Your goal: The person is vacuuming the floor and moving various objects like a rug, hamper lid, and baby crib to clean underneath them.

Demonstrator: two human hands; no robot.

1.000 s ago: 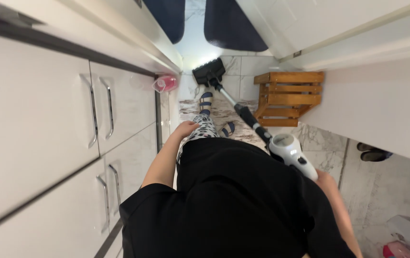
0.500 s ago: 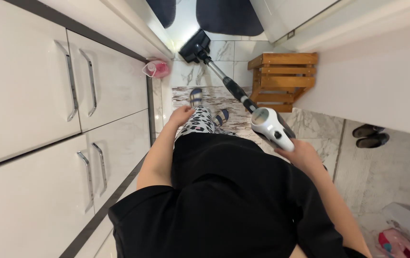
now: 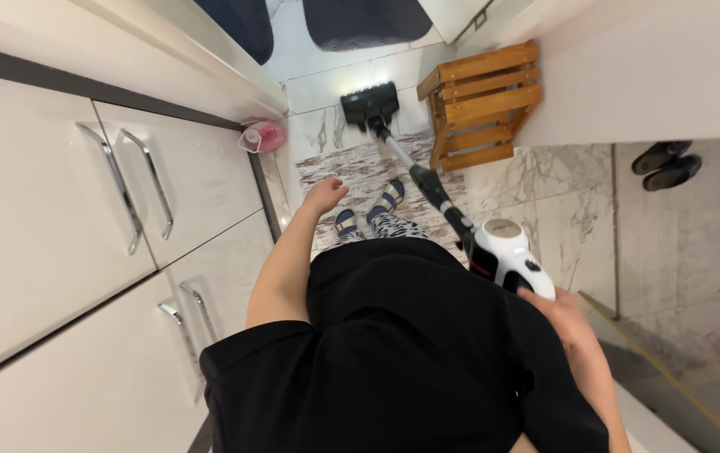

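One stick vacuum [image 3: 507,252] is gripped at its white body by the right hand [image 3: 563,317], the fingers closed around the handle. Its dark tube runs forward and down to the black floor head [image 3: 370,106], which is lit at its front edge and rests on the marbled floor tiles [image 3: 561,201], just beside a wooden crate [image 3: 476,105]. The left hand [image 3: 325,195] is held free at the person's side, empty, with its fingers loosely curled; nothing is touched by it. Two feet in blue-strapped sandals [image 3: 368,214] are planted on a patterned mat [image 3: 360,168]. White cabinet doors [image 3: 66,218] with metal handles are seen on the left, and a pink container [image 3: 261,137] sits at their foot. A pair of dark shoes [image 3: 666,165] is set well apart on the right.
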